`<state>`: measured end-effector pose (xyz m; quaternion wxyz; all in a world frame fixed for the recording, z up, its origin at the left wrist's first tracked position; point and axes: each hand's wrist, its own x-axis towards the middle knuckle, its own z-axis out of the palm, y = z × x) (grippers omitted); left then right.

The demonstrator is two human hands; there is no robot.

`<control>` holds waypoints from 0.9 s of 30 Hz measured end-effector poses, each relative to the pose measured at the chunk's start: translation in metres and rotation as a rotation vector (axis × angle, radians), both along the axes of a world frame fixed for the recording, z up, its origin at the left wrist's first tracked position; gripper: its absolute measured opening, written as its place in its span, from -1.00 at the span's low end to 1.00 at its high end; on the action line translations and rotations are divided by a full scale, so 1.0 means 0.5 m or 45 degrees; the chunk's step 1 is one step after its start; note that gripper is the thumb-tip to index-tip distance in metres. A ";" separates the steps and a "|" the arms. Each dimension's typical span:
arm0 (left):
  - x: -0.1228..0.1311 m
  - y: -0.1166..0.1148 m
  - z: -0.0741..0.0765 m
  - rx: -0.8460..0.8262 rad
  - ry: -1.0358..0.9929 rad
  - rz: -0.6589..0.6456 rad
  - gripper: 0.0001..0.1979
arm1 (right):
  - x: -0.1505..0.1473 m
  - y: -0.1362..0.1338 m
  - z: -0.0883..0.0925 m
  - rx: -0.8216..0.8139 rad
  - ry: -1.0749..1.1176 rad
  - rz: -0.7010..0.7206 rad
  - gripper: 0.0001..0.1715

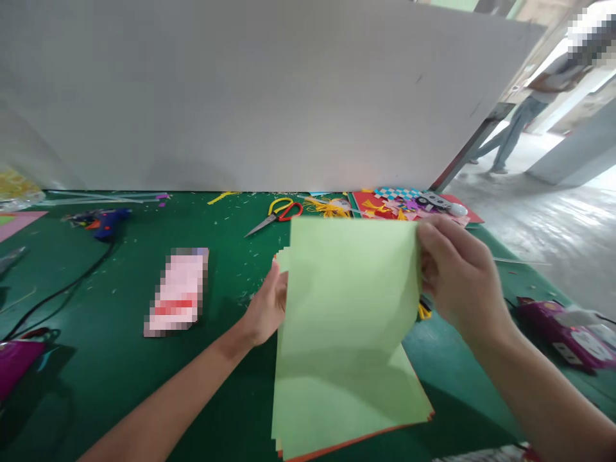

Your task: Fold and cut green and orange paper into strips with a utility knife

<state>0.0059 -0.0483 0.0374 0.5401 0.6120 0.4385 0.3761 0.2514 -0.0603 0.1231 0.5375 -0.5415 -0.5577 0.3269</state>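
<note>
Green table (120, 366); pinched hands (457, 282) on paper (346, 321)

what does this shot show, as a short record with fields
surface: green table
right hand: pinches the top right corner of a light green sheet, held up
left hand: at the sheet's left edge, fingers hidden behind it
under the sheet: paper stack with an orange bottom edge
behind: yellow-and-red scissors, blue glue gun, paper craft pieces
background: person standing at far right
</note>
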 end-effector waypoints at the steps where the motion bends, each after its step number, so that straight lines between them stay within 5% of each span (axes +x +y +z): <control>1: 0.002 -0.003 0.003 -0.184 -0.171 -0.085 -0.21 | -0.001 0.028 -0.008 -0.014 0.016 -0.038 -0.66; 5: 0.007 -0.004 -0.002 -0.638 -0.658 -0.250 -0.12 | 0.001 0.114 -0.087 0.037 -0.294 -0.164 -0.71; 10: 0.017 -0.007 -0.025 -0.506 -0.556 -0.181 -0.48 | -0.003 0.136 -0.180 -0.127 -0.214 -0.126 -0.66; 18: 0.026 -0.006 -0.034 -0.235 -0.356 0.012 -0.56 | -0.001 0.106 -0.178 -0.369 -0.064 0.240 -0.50; 22: 0.025 -0.005 -0.021 -0.271 -0.410 0.051 -0.53 | 0.007 0.094 -0.182 -0.547 -0.075 0.453 -0.47; 27: 0.023 -0.006 -0.016 -0.424 -0.574 0.076 -0.45 | 0.012 0.093 -0.189 -0.515 -0.052 0.492 -0.44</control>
